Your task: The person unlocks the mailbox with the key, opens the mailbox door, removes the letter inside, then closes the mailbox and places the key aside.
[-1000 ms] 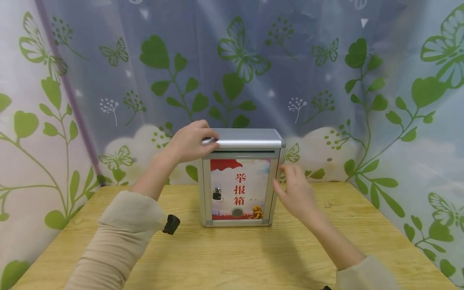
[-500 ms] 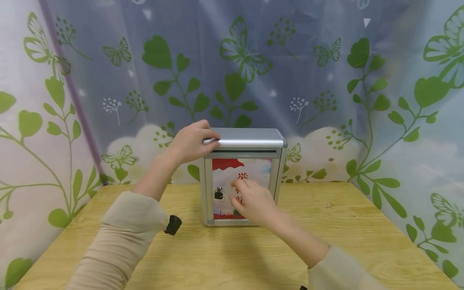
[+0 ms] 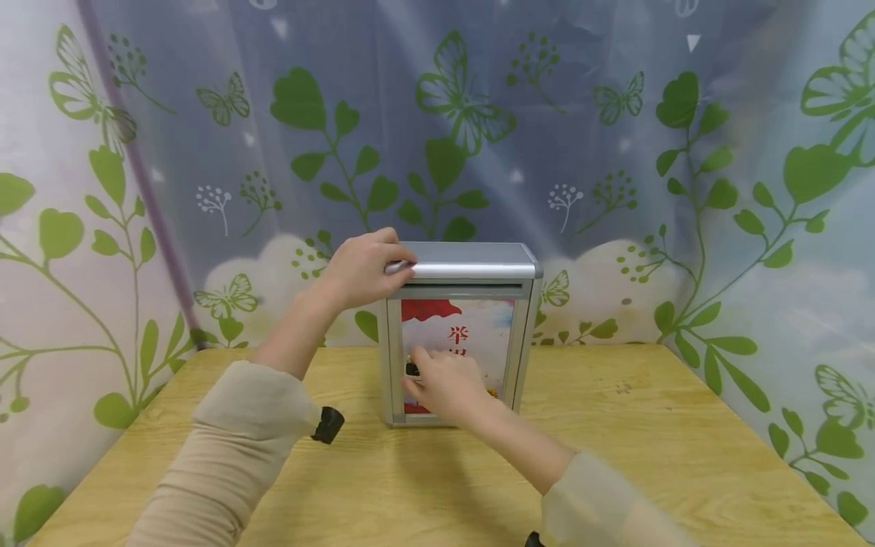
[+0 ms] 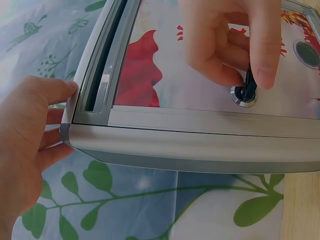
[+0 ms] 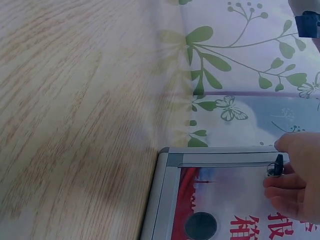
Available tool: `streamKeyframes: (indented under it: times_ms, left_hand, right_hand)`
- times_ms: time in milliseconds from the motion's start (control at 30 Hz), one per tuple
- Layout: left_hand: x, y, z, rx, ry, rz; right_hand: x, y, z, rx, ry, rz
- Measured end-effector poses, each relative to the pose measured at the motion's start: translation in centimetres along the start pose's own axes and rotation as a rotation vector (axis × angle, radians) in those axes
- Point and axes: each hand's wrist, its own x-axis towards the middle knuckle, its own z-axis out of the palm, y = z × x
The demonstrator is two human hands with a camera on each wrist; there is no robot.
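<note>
A silver-framed metal report box (image 3: pixel 458 271) stands upright on the wooden table, with red Chinese characters on its white front panel. My left hand (image 3: pixel 365 266) grips its top left corner, the thumb on the front edge and the other fingers round the end cap in the left wrist view. My right hand (image 3: pixel 447 384) is at the lock (image 4: pixel 243 96) on the panel's left side. Its thumb and curled fingers lie on either side of the black-headed key (image 5: pixel 279 164), which stands in the lock. Part of the panel is hidden behind the right hand.
The wooden table (image 3: pixel 670 448) extends in front of the box and to both sides. Behind it hangs a curtain (image 3: pixel 581 114) printed with green leaves and butterflies. A black strap end (image 3: pixel 328 425) shows by the left sleeve.
My right hand has moved left from the box's right side, across the front panel, to the key. My left hand has stayed on the top corner, and the box has not moved.
</note>
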Motion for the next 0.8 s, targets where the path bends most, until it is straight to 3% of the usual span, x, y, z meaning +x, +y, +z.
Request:
streamKeyframes:
  times_ms: [267, 533, 800]
  left_hand:
    - [-0.1, 0.0, 0.1, 0.006, 0.021, -0.002]
    - [-0.1, -0.1, 0.0, -0.022, 0.033, -0.005]
    - [-0.1, 0.0, 0.0, -0.024, 0.030, -0.017]
  right_hand:
    - [0.4, 0.0, 1.0, -0.019, 0.086, -0.042]
    - [0.9, -0.1, 1.2, -0.026, 0.089, -0.057]
    - [1.1, -0.4, 1.1, 0.039, 0.070, -0.025]
